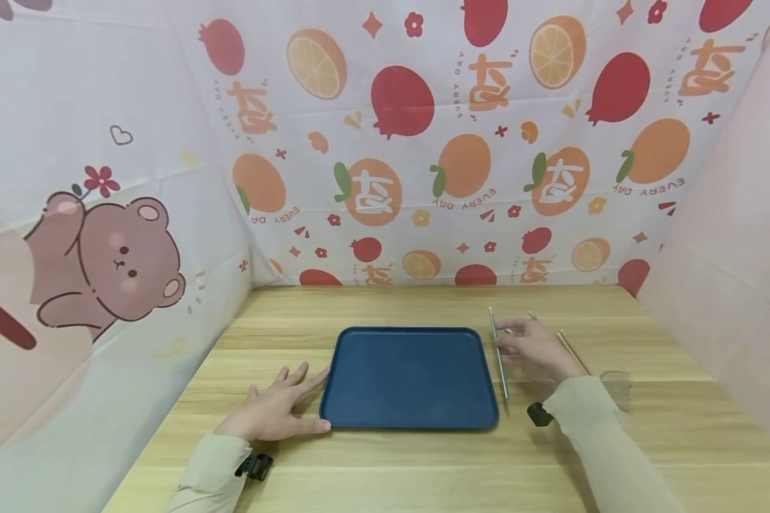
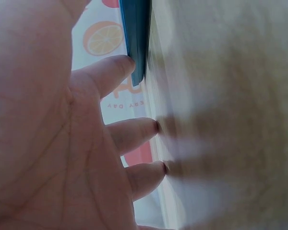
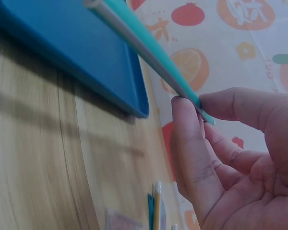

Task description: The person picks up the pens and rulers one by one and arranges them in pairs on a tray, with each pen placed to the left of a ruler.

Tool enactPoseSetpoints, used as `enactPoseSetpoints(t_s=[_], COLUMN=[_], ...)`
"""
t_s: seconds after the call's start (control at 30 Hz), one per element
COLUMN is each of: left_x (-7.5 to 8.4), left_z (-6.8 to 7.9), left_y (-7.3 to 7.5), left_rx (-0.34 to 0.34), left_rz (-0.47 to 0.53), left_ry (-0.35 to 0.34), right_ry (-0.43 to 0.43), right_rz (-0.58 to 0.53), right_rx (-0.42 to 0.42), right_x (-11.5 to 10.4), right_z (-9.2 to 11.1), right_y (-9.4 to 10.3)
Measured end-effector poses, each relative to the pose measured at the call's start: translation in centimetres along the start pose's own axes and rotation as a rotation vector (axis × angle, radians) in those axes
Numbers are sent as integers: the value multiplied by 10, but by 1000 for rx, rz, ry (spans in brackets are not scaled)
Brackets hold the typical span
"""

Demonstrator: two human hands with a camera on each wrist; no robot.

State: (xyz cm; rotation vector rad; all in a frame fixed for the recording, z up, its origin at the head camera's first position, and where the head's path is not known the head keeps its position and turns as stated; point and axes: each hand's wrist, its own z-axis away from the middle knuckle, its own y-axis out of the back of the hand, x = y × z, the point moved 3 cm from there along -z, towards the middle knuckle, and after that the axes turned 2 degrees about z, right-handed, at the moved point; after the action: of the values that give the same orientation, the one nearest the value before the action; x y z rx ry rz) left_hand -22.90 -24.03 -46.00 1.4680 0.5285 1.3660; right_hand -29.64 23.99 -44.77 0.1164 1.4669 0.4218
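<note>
A teal pencil (image 1: 499, 360) is pinched between the thumb and fingertips of my right hand (image 1: 535, 349), just past the right edge of a dark blue tray (image 1: 411, 377). In the right wrist view the pencil (image 3: 149, 52) slants up and left, held above the table. My left hand (image 1: 276, 410) lies with fingers spread at the tray's left side, thumb at its near corner and index finger at its edge. In the left wrist view, a fingertip of that hand (image 2: 43, 143) meets the tray's side (image 2: 136, 43), while two others touch the table.
A yellow pencil (image 1: 572, 351) and a teal one (image 3: 150, 211) stand close together right of my right hand. A clear container (image 1: 616, 388) sits by the right wrist. Printed cloth (image 1: 417, 214) walls the wooden table (image 1: 391, 474) at the back and sides.
</note>
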Motion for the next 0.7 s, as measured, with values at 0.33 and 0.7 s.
enactPoseSetpoints(t_s=[0.33, 0.7], left_x=[-2, -1], left_z=[0, 1], left_y=[0, 1], left_rx=[0, 10], left_rz=[11, -22], left_ry=[-9, -40], right_ry=[-19, -62], right_rz=[-40, -52], right_rx=[-32, -37], right_x=[-4, -13], right_z=[-10, -23], right_y=[-19, -47])
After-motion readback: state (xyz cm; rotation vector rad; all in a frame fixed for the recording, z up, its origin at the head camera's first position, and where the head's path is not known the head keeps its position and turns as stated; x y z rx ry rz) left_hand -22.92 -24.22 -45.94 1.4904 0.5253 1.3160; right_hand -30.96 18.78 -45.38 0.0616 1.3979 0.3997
